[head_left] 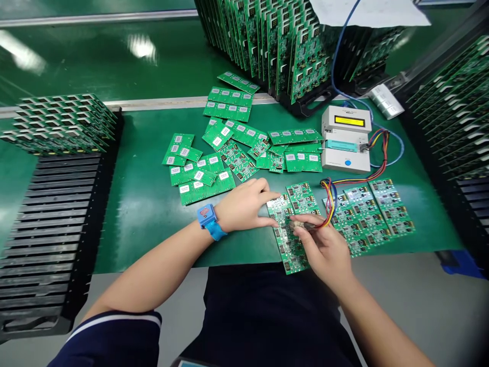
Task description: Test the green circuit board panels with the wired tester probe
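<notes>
A long green circuit board strip (287,239) lies at the near edge of the green mat (145,204). My left hand (244,206), with a blue wrist strap (209,221), pinches the strip's far left end and holds it down. My right hand (324,247) is closed on a small probe connector (301,223) with coloured wires (331,196), its tip pressed onto the strip. The wires run back to a white programmer box (346,145) with a yellow display.
Several loose labelled boards (233,148) lie scattered mid-mat. More board strips (372,214) sit to the right. Black slotted racks stand at the left (53,229), right (454,117) and back (290,46), part filled with upright boards. A blue cable (338,56) hangs from above.
</notes>
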Available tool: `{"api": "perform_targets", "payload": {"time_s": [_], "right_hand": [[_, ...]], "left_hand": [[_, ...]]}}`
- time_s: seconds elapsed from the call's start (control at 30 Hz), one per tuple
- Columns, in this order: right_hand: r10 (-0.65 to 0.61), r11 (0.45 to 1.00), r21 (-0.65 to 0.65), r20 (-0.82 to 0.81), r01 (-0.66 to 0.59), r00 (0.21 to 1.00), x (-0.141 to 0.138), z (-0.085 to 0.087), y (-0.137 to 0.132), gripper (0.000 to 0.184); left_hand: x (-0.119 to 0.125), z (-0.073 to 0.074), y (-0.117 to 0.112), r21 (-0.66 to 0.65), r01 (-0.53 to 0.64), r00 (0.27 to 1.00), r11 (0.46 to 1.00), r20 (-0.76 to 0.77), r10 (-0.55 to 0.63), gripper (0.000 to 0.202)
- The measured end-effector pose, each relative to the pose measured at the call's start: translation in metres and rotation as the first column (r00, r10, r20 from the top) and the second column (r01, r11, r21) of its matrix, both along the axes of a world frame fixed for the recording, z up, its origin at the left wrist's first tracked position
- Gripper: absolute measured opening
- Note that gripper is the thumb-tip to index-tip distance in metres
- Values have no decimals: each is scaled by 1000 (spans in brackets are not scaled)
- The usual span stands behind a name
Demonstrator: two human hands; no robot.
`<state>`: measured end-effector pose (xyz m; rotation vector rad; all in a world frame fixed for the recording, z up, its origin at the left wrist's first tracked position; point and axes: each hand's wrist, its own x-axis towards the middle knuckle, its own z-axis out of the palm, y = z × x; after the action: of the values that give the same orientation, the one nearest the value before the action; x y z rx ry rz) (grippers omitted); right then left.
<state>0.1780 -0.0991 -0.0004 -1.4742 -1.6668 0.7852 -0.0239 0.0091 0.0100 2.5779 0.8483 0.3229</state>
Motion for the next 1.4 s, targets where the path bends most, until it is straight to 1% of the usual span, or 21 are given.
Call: {"api": "perform_targets", "payload": {"time_s": [0.07, 0.13, 0.23, 0.33, 0.5, 0.6, 0.73, 0.87, 1.07, 1.3, 1.33, 1.4], "right_hand": [[3, 1000, 7, 4, -3, 1000, 0, 1, 1, 18], [18, 999, 36, 42, -19, 999, 0, 2, 2, 17], [71, 993, 88, 116, -81, 991, -2, 7, 5, 18], [101, 987, 113, 131, -116, 986, -4, 11, 8, 21], [80, 985, 145, 100, -94, 992, -8, 9, 8, 19], [84, 986, 137, 79, -94, 993, -7, 7, 9, 18], [117, 983, 132, 64, -124, 991, -5, 8, 9, 21], [119, 985, 121, 67, -126, 991, -4, 9, 8, 22], [110, 979, 162, 88, -124, 990, -5, 6, 6, 23], [97, 983, 141, 127, -115, 987, -5, 6, 6, 24], [94, 983, 143, 131, -113, 987, -5, 5, 5, 23], [89, 982, 153, 136, -110, 987, -5, 5, 5, 23]], "left_hand": [[0, 0, 0, 2, -1, 1000, 1000, 1, 1, 67], [0, -1, 0, 3, -1, 1000, 1000, 4, 1, 67], [0, -2, 1, 3, -2, 1000, 1000, 12, 2, 66], [0, -2, 1, -2, -3, 1000, 1000, 15, 3, 65], [0, 3, 1, -22, -8, 1000, 1000, -14, 8, 62], [1, 5, 0, -24, -8, 999, 1000, -51, 7, 61], [1, 4, -1, 13, 20, 994, 1000, -108, -18, 70], [3, 3, -2, 50, 62, 988, 997, -147, -54, 64], [4, 5, -2, 36, 50, 989, 998, -139, -44, 66], [3, 3, -2, 6, 9, 996, 1000, -94, -8, 76], [3, 3, -2, 9, 12, 995, 1000, -97, -11, 75], [3, 4, -3, 35, 39, 992, 999, -122, -34, 67]]}}
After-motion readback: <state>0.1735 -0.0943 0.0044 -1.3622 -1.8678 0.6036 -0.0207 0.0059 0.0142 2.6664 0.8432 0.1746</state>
